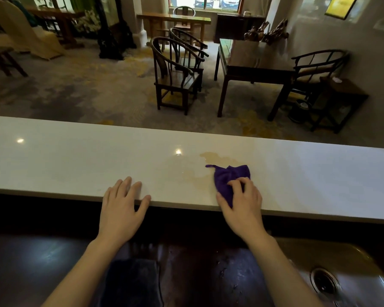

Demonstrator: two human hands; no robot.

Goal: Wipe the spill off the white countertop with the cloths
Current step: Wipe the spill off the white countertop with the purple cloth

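A long white countertop (75, 156) runs across the view. On it lies a pale brown spill (217, 158), with a fainter wet smear spreading left and toward me. My right hand (242, 202) grips a bunched purple cloth (228, 176) that rests on the counter at the spill's near right edge. My left hand (122, 202) lies flat on the counter's front edge, fingers spread, holding nothing. A dark grey cloth (131, 282) lies on the lower dark surface between my forearms.
Below the counter's front edge is a dark wet worktop (197, 273) with a steel sink and drain (324, 282) at the lower right. Beyond the counter are dark wooden chairs (175, 76) and a table (253, 60) on carpet.
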